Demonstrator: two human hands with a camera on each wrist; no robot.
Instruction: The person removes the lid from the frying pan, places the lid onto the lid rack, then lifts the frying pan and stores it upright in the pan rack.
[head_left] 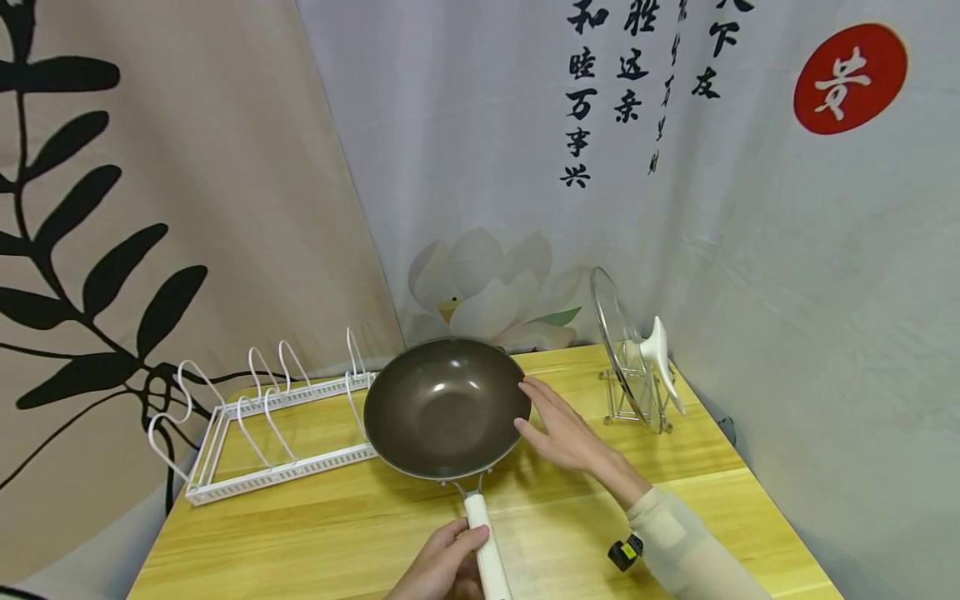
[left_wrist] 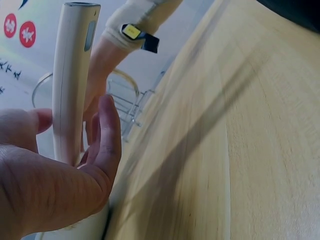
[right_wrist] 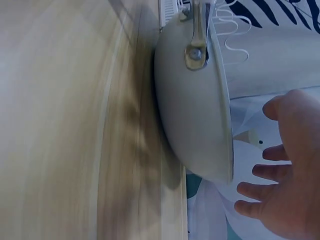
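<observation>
A wok with a dark brown inside and a pale outside is at the middle of the wooden table, its bowl facing up and its white handle towards me. My left hand holds that handle between thumb and fingers, as the left wrist view of the handle also shows. At the wok's right rim is my right hand, fingers spread and slightly bent, fingertips right at the edge. In the right wrist view this hand has nothing in its fingers.
To the left, a white rack with upright loops lies close against the wok. A glass lid with a white handle stands upright in a wire stand at the back right. Printed curtains hang behind the table.
</observation>
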